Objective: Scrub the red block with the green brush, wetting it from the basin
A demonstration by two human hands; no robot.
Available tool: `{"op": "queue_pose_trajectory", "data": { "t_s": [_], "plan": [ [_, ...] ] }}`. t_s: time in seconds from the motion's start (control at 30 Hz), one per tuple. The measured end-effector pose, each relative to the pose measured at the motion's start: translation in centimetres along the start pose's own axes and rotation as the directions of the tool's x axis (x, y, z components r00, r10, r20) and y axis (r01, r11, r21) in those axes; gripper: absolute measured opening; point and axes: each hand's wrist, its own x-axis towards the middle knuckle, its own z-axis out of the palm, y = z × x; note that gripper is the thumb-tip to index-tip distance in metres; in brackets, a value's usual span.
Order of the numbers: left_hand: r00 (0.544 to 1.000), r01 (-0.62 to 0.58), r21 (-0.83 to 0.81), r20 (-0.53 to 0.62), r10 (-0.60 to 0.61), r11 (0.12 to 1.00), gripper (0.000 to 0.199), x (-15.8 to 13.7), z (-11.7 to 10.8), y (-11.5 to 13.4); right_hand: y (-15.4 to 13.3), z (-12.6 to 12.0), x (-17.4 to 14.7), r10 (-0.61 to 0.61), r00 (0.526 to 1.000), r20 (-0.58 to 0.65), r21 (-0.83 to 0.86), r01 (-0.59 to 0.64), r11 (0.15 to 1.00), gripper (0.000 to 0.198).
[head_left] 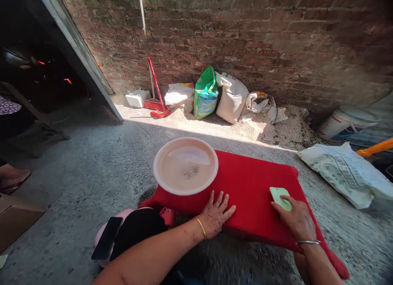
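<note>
Fingers spread, my left hand (215, 216) lies flat on the red cloth (245, 174) that covers a low bench, near its front edge. My right hand (296, 219) grips a pale green flat piece with rounded corners (278, 196) between thumb and fingers, down on the cloth at the right side. A small dark spot shows near its far edge; its exact kind is unclear. Beyond my left hand, a pale pink basin (157, 175) sits over the cloth's left end. Cloudy liquid appears to fill it, with a patch of dark specks or a printed pattern inside.
A black phone (107, 238) rests near my left leg. Along the brick wall stand a red broom and dustpan (158, 107), a green sack (206, 95) and a white sack (232, 99). Another white sack (353, 174) lies at right. A person's foot (14, 176) shows at left.
</note>
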Motion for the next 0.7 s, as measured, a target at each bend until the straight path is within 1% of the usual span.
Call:
{"op": "queue_pose_trajectory", "data": {
  "t_s": [0.1, 0.2, 0.27, 0.37, 0.43, 0.5, 0.57, 0.6, 0.7],
  "plan": [
    [0.999, -0.022, 0.006, -0.031, 0.022, 1.000, 0.083, -0.6, 0.5, -0.5, -1.4, 1.2, -1.3, 0.030, 0.997, -0.071, -0.009, -0.031, 0.999, 0.057],
    [0.998, -0.037, -0.004, -0.054, 0.037, 0.999, 0.085, -1.6, 0.8, -1.0, -1.6, 1.7, -1.7, 0.041, 0.990, -0.133, -0.004, -0.042, 0.999, 0.057],
    [0.997, -0.035, -0.016, -0.063, 0.034, 0.999, 0.084, -2.4, 0.7, -1.2, -1.6, 1.6, -1.8, 0.063, 0.989, -0.136, 0.010, -0.062, 0.998, 0.056],
    [0.998, 0.004, -0.020, -0.064, -0.005, 1.000, 0.082, -3.7, 0.4, -1.4, -1.6, 1.1, -1.7, 0.069, 0.990, -0.120, 0.022, -0.067, 0.997, 0.056],
    [0.997, 0.039, -0.012, -0.072, -0.040, 0.999, 0.080, -4.4, 0.2, -1.5, -1.8, 0.6, -1.5, 0.070, 0.994, -0.089, 0.020, -0.068, 0.997, 0.056],
    [0.994, 0.067, -0.007, -0.089, -0.068, 0.998, 0.075, -5.0, 0.0, -1.5, -2.6, 0.1, -1.3, 0.079, 0.996, -0.052, 0.019, -0.078, 0.997, 0.055],
    [0.992, 0.089, -0.008, -0.091, -0.090, 0.996, 0.066, -5.4, -0.2, -1.4, -4.6, -0.3, -1.2, 0.067, 0.997, -0.031, 0.056, -0.065, 0.996, 0.052],
    [0.992, 0.099, -0.008, -0.082, -0.100, 0.995, 0.061, -5.6, -0.3, -1.4, -6.1, -0.4, -1.2, 0.045, 0.999, -0.022, 0.092, -0.043, 0.995, 0.050],
    [0.994, 0.101, 0.008, -0.045, -0.100, 0.995, 0.049, -6.0, -0.6, -1.2, -12.5, 0.3, -1.6, -0.044, 0.999, 0.025, 0.226, 0.037, 0.973, 0.045]
  ]
}}
